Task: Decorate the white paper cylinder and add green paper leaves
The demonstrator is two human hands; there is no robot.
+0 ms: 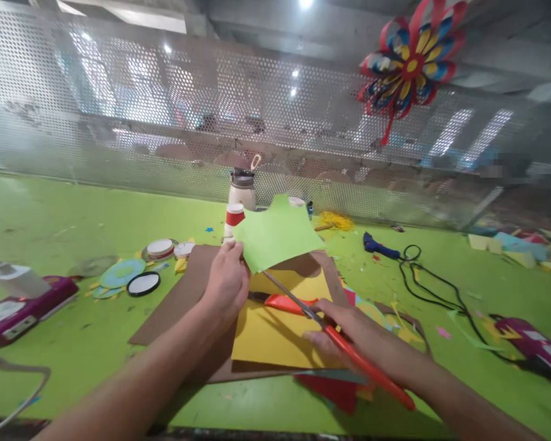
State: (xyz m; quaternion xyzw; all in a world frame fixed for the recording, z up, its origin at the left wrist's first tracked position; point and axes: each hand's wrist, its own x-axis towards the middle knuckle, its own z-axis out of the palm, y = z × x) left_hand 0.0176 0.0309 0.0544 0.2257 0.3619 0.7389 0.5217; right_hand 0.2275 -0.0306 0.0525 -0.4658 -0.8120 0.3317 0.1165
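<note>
Left hand (229, 275) pinches light green paper (280, 236), centre, bumpy on top; right hand (356, 321), fingers curled, grips red-handled scissors (371, 371), lower right.

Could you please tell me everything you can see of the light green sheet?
The light green sheet looks like plain paper or card, irregular in outline, with a tab-like projection at the far edge. The left hand holds its left side, raised and tilted above the yellow sheet. The scissors reach its near edge; contact is unclear.
</note>
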